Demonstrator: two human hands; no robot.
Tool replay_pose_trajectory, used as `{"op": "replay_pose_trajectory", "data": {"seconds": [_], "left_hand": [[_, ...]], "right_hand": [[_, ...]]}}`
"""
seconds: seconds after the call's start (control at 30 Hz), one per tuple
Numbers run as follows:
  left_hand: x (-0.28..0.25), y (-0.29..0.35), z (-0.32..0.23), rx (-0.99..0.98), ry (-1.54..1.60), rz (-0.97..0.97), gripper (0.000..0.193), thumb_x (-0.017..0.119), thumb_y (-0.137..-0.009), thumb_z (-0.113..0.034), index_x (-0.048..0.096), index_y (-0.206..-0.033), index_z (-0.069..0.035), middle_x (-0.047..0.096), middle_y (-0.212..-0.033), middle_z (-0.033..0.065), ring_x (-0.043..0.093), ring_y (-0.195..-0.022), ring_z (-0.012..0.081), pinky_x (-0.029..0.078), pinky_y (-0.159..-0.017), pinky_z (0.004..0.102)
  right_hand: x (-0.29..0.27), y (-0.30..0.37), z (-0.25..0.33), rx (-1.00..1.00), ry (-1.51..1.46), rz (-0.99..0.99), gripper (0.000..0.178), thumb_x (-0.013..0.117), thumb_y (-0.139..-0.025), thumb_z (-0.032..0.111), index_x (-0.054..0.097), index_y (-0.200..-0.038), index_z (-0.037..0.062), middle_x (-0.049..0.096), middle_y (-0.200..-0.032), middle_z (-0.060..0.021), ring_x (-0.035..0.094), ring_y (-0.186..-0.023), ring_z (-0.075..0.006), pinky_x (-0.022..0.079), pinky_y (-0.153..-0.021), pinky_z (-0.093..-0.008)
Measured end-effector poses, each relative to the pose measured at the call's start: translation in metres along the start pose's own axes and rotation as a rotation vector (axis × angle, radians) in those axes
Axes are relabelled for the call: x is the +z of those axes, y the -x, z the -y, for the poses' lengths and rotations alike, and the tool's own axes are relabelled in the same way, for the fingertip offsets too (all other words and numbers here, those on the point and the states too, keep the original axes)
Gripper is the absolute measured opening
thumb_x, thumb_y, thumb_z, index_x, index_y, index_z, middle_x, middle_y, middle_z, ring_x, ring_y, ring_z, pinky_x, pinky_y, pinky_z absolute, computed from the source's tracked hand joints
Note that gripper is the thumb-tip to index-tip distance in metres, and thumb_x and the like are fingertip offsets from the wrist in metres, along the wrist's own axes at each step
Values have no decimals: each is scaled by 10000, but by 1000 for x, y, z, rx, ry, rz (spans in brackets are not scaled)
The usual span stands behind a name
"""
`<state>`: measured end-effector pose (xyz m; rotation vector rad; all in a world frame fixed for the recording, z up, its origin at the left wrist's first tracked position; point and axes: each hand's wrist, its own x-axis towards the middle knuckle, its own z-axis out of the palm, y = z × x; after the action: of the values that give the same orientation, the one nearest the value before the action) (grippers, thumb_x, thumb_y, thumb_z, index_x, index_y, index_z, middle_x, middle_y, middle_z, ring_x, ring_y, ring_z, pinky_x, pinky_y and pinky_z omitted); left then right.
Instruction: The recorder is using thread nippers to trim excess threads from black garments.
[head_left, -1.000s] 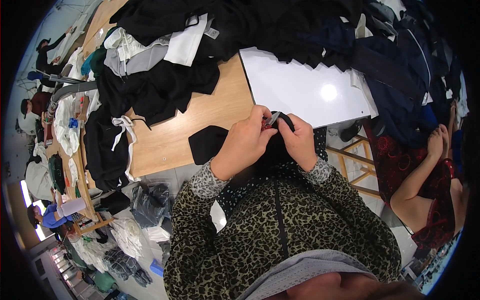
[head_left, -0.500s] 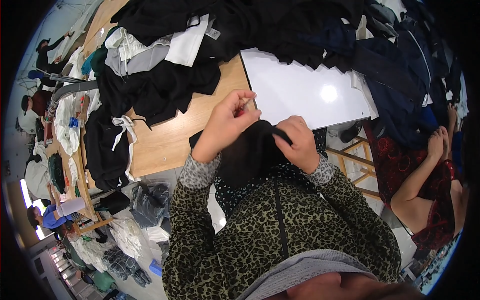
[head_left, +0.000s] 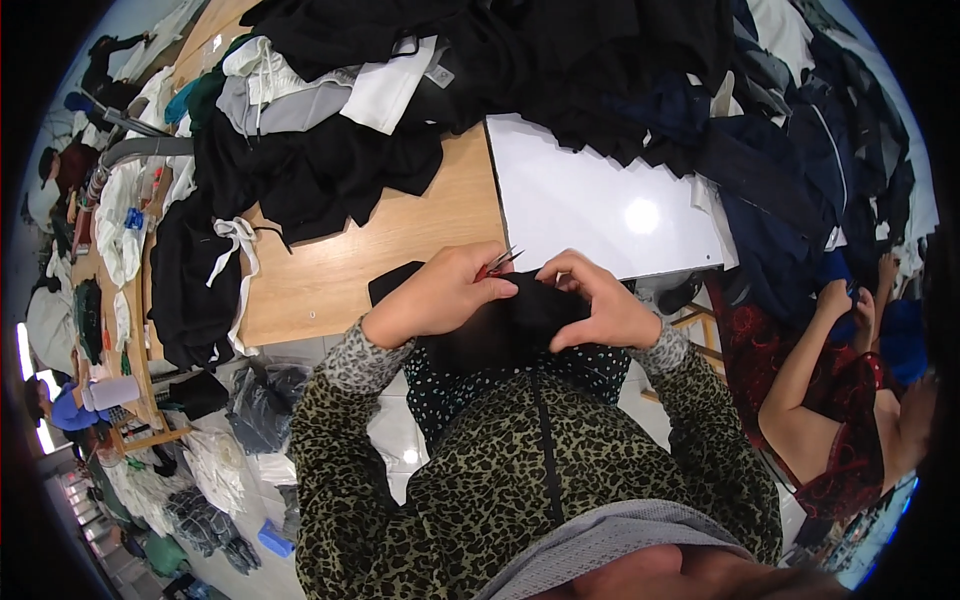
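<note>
Red-handled snips (head_left: 495,265), partly hidden, are clamped in the left hand (head_left: 447,290); the right hand (head_left: 608,308) is held at black cloth (head_left: 500,330), thumb and fingers parted, contact unclear.

Black cloth (head_left: 490,335), draped, red-handled snips (head_left: 493,267), tilted

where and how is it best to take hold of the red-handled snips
Probably by the red handle, coming from the left, as the left hand does: the bare metal blades point away to the upper right, so a grip there should be clear of their tips. Most of the handle is hidden.
</note>
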<state>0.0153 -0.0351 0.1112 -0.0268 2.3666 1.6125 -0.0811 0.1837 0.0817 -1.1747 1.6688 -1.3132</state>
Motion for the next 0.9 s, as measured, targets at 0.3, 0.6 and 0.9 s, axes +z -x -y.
{"op": "replay_pose_trajectory", "data": {"seconds": [0.3, 0.6, 0.9], "left_hand": [[-26, 31, -33, -73, 143, 11, 173, 572, -901, -144, 531, -951, 17, 565, -766, 24, 519, -675, 85, 441, -624, 259], [-4, 37, 38, 51, 238, -318, 135, 560, -910, -135, 529, -968, -17, 518, -732, -29, 426, -660, 40, 381, -614, 194], [17, 40, 77, 27, 333, -353, 119, 560, -908, -117, 518, -969, -25, 466, -666, -60, 373, -606, 24, 324, -557, 179]], "right_hand": [[-58, -1, 21, 120, -18, 347, 258, 699, -812, 207, 611, -880, -26, 563, -758, -37, 515, -722, -98, 427, -664, -253], [-87, 37, 8, 329, 63, -73, 367, 511, -952, 237, 496, -704, -32, 376, -614, 42, 317, -610, -58, 334, -547, -232], [-75, 51, -9, 377, 79, -53, 324, 542, -934, 210, 543, -725, -39, 405, -598, 33, 339, -599, -50, 345, -539, -229]]}}
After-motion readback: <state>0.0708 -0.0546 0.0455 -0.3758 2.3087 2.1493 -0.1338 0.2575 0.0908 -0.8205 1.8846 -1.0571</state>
